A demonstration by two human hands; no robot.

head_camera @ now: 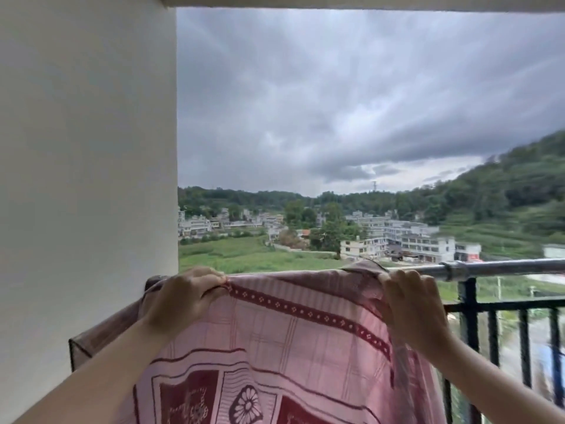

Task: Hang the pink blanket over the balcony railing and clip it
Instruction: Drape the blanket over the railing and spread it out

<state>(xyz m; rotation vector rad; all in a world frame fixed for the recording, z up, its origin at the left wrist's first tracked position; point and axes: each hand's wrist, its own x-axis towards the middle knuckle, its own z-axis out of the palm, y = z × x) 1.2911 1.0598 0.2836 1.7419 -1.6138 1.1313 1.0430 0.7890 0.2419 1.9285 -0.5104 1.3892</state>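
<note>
At the far left we see a plain white wall (pixel 88 179) that runs down past the end of the rail. Just right of it our left hand (pixel 180 298) has its fingers (pixel 211 278) curled over the top fold of the pink woven blanket with dark red borders and flower patterns (pixel 275 347), pinching the cloth at rail height. The blanket lies draped over the grey metal top rail of the balcony railing (pixel 495 267) and hangs down toward us in a broad sheet, with one brownish corner trailing along the wall at lower left. Further right our right hand (pixel 412 307) grips the blanket's upper edge, fingers (pixel 397 278) bunched tightly round a gathered fold just beside a pipe joint on the rail. Beyond that hand the rail is bare, with black upright bars (pixel 522 347) beneath it. Behind everything lie green fields, pale buildings (pixel 422 243), wooded hills and a heavy grey sky.
</note>
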